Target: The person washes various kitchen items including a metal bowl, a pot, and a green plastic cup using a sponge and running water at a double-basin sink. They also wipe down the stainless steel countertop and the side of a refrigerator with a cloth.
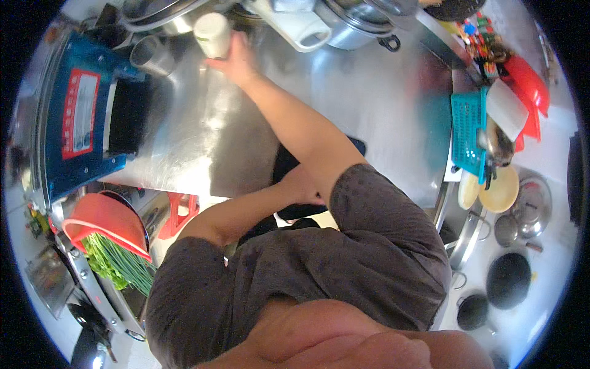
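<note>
At the far side of the stainless steel worktop [184, 133], my right hand [242, 60] is closed around a white cylindrical container [212, 34]. A clear cup [152, 55] stands just left of it. My right forearm stretches across the worktop, over my left arm. My left hand [304, 184] is close to my body, beside my right elbow. Its fingers are mostly hidden by the right arm, so what it touches is unclear. A dark object [283, 163] lies beneath the right arm, largely covered.
Steel pots [350, 34] and a white board with a handle hole [295, 27] line the back. A blue machine [76, 115] stands at left, above a red basket [108, 221] with green vegetables [122, 263]. A teal basket [468, 133] is at right, near hanging pans [509, 281].
</note>
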Available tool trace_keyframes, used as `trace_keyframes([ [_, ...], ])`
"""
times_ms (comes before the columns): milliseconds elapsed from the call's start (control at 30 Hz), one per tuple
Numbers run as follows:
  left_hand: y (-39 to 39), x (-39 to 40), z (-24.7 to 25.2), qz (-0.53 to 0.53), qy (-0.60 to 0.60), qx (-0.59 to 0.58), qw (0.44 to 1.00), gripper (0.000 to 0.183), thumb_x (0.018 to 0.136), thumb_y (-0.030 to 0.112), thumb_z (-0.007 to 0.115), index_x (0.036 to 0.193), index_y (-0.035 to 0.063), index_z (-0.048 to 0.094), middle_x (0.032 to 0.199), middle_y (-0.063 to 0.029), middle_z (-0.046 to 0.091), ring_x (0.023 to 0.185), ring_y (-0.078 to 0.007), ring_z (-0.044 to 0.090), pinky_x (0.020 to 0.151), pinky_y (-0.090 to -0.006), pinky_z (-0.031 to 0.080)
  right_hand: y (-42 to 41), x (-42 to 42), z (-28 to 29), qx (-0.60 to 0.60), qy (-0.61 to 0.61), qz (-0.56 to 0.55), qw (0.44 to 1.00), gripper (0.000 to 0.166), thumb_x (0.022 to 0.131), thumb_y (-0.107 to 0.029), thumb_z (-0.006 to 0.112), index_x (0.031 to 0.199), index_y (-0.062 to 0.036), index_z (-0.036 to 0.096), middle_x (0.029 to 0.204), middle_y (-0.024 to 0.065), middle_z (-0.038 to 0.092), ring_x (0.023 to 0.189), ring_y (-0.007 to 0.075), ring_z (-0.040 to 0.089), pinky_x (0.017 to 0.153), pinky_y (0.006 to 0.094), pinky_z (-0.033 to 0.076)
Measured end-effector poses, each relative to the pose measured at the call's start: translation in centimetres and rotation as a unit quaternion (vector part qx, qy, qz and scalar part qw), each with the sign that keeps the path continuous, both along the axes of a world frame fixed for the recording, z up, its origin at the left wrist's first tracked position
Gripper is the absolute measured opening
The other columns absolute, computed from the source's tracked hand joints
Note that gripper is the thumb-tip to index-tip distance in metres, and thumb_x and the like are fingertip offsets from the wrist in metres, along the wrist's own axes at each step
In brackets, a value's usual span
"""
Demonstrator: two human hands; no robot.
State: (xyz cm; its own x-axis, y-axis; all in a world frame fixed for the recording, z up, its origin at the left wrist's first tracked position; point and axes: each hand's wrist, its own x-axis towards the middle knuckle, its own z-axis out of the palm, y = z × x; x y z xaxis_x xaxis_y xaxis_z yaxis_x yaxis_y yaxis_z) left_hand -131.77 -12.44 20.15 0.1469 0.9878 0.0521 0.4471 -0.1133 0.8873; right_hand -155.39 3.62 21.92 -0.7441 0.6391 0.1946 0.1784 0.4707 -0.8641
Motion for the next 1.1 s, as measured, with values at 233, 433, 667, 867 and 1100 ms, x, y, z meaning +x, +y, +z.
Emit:
trace_keyframes([
  [233,-7.1,-12.7,5.1,0.167,0.448,-0.178,0.860,0.090,0.069,0.066,0.066,0.140,0.0157,0.041,0.152,-0.0168,0.022,0.135,-0.0460,0.021,0.106,-0.0649,0.017,-1.0,12.3,3.9,-0.019,0.015,0.047,0.999,0.079,0.076,-0.027,0.075,0.139,-0.0009,0.036,0.133,0.0199,0.045,0.125,0.0339,0.044,0.104,0.0425,0.036],
  [433,12.1,-6.0,5.9,0.351,0.467,-0.223,0.780,0.084,0.073,0.056,0.069,0.135,0.0070,0.041,0.139,-0.0173,0.038,0.128,-0.0373,0.032,0.101,-0.0590,0.026,3.3,41.3,-2.5,-0.088,0.000,-0.151,0.985,0.042,0.082,-0.011,0.064,0.122,-0.0062,0.054,0.116,0.0132,0.056,0.103,0.0266,0.054,0.090,0.0356,0.044],
  [667,39.7,5.7,0.6,0.262,0.459,-0.010,0.849,0.092,0.077,0.067,0.054,0.140,0.0011,0.037,0.148,-0.0159,0.032,0.136,-0.0357,0.026,0.111,-0.0554,0.017,15.0,61.6,0.0,0.053,-0.096,-0.262,0.959,0.025,0.082,-0.003,0.061,0.107,-0.0015,0.061,0.108,0.0134,0.059,0.102,0.0260,0.057,0.089,0.0342,0.046],
  [867,54.2,0.0,-2.6,0.385,0.377,-0.079,0.839,0.100,0.073,0.081,0.046,0.138,0.0048,0.042,0.145,-0.0215,0.034,0.135,-0.0365,0.031,0.108,-0.0572,0.022,19.6,75.3,0.2,-0.025,-0.067,-0.271,0.960,0.021,0.084,-0.003,0.060,0.104,-0.0007,0.061,0.107,0.0115,0.059,0.099,0.0225,0.058,0.089,0.0308,0.046],
  [1100,67.7,22.9,-0.4,0.363,0.487,-0.072,0.791,0.077,0.081,0.070,0.048,0.132,0.0124,0.051,0.137,-0.0182,0.045,0.131,-0.0387,0.034,0.102,-0.0651,0.026,25.9,81.0,-1.8,-0.384,0.116,-0.407,0.821,0.031,0.091,-0.011,0.059,0.120,-0.0024,0.051,0.113,0.0085,0.058,0.102,0.0178,0.058,0.086,0.0320,0.050],
])
